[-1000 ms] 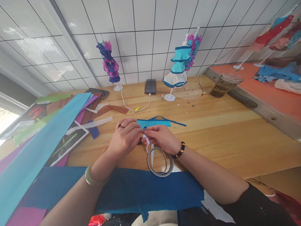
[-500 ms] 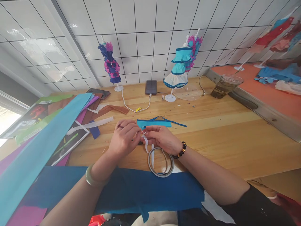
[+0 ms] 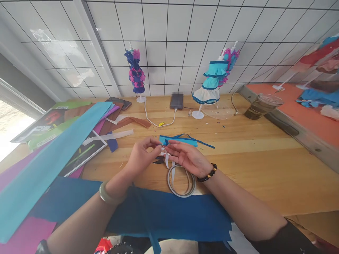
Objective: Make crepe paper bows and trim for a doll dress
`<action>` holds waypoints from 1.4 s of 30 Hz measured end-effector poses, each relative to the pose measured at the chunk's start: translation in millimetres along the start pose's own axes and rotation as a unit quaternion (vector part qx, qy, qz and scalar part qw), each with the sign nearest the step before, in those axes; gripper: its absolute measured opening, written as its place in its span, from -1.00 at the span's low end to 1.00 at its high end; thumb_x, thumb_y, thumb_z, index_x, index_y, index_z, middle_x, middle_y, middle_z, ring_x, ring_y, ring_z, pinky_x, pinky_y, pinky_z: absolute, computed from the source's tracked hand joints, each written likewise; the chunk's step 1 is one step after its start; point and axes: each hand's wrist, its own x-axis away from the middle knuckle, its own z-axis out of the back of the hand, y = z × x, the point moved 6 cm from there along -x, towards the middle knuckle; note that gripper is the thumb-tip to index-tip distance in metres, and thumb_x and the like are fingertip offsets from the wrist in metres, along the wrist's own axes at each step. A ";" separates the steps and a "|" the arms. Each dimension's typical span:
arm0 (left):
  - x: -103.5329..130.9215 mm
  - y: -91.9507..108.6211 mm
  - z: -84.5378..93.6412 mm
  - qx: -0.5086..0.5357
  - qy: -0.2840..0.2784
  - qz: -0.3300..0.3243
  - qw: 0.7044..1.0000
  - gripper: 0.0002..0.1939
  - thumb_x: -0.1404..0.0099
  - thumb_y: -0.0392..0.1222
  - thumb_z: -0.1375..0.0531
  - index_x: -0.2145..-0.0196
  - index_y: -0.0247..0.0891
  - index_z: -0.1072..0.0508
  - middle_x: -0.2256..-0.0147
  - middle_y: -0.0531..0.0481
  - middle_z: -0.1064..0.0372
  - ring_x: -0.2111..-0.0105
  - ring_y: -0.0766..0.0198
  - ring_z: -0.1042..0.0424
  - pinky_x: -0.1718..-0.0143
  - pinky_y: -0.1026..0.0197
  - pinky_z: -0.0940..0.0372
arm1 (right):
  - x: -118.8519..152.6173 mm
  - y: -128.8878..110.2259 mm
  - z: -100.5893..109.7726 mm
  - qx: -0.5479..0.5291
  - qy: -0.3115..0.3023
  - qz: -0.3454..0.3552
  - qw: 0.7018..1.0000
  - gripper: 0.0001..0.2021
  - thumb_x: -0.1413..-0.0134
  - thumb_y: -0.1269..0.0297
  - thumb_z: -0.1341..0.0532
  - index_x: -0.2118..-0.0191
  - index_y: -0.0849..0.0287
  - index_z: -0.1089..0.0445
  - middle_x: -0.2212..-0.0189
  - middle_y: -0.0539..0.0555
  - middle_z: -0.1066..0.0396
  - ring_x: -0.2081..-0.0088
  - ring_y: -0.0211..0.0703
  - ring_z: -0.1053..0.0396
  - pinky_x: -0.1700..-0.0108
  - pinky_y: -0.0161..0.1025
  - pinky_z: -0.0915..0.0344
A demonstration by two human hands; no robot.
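Over the middle of the table, my left hand (image 3: 143, 155) pinches a thin white tape strip (image 3: 166, 160) between thumb and forefinger. Facing it, my right hand (image 3: 188, 157) has its fingertips closed on a small gathered blue piece (image 3: 165, 142), which looks like fabric or crepe paper. The strip hangs down between the hands. Just below my right hand lie narrow tape rolls (image 3: 168, 183) with a loose white end. A light-blue strip with a dark-blue edge (image 3: 182, 141) rests behind the fingers. Black handles, perhaps of scissors (image 3: 159, 160), are partly hidden under my hands.
A dark-blue sheet (image 3: 174, 215) covers the near table edge. Coloured sheets, among them a long light-blue one (image 3: 60, 151), pile up at left. Small dress stands (image 3: 141, 99) (image 3: 197, 114), a cabled black device (image 3: 176, 101) and a lidded drink cup (image 3: 261, 107) stand behind.
My view has tilted up and shifted slightly left. My hands have drawn a little apart, and the small blue piece shows more clearly at my right fingertips.
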 end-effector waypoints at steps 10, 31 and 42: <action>4.4 5.3 -13.0 0.214 -0.118 0.085 0.966 -0.85 -0.12 -0.19 -0.20 0.41 -0.30 -0.29 0.44 0.00 -0.48 0.43 0.27 -0.48 0.32 0.21 -0.38 | 1.7 -3.3 2.4 0.013 0.019 0.010 1.000 -0.90 -0.02 0.43 -0.16 0.29 0.23 -0.37 0.34 0.08 -0.44 0.23 -0.18 -0.42 0.13 -0.13 -0.38; 1.1 12.6 1.5 0.253 -0.168 0.053 0.951 -0.89 -0.15 -0.27 -0.19 0.40 -0.32 -0.28 0.47 -0.04 -0.49 0.42 0.25 -0.49 0.35 0.21 -0.39 | 11.2 -25.2 -15.8 0.671 -0.024 0.219 0.708 -0.88 -0.01 0.35 -0.17 0.32 0.18 -0.43 0.34 0.08 -0.45 0.29 -0.18 -0.34 0.21 -0.21 -0.26; 1.5 2.2 -6.7 0.303 -0.207 0.090 0.926 -0.87 -0.11 -0.29 -0.21 0.41 -0.33 -0.29 0.50 -0.04 -0.47 0.48 0.25 -0.47 0.42 0.23 -0.36 | 16.3 -14.3 -21.6 0.774 -0.061 0.177 0.605 -0.83 -0.10 0.30 -0.09 0.40 0.19 -0.39 0.46 0.04 -0.35 0.38 -0.22 -0.26 0.35 -0.31 -0.09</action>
